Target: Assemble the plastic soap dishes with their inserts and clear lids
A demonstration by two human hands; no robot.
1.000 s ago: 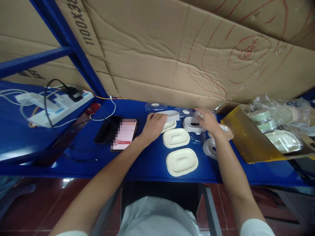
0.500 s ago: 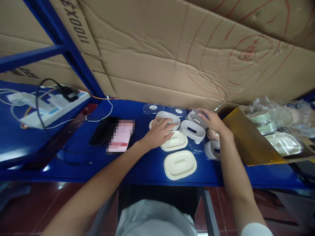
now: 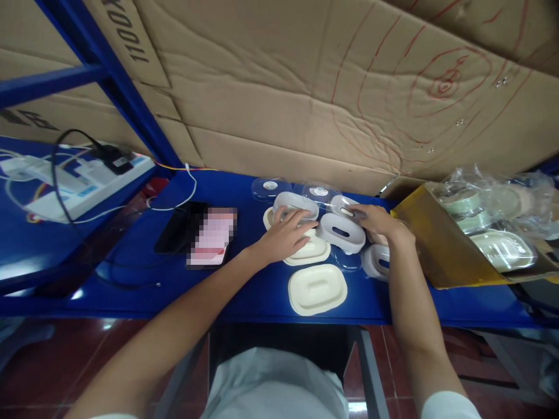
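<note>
My left hand (image 3: 286,234) lies with its fingers spread over a white oval tray (image 3: 297,203) and the edge of a cream lid (image 3: 311,250). A second cream lid (image 3: 318,289) lies flat nearer the table's front edge. My right hand (image 3: 371,220) is at a grey-white slotted piece (image 3: 343,205), its fingertips on the piece's right end. Just below that sits another slotted piece (image 3: 342,233). Clear covers with round stickers lie behind, one at the left (image 3: 264,188) and one at the right (image 3: 324,194). More slotted pieces (image 3: 376,262) stand beside my right wrist.
A phone (image 3: 212,237) and a dark flat object (image 3: 177,230) lie on the left. Beyond them is a power strip (image 3: 91,186) with cables. An open box (image 3: 437,244) of wrapped dishes stands right. Cardboard (image 3: 262,87) backs the blue table (image 3: 257,297).
The right clear cover now lies farther right, behind the slotted piece. My right hand has come down lower onto that piece. My left hand stays in much the same place. The view has shifted slightly.
</note>
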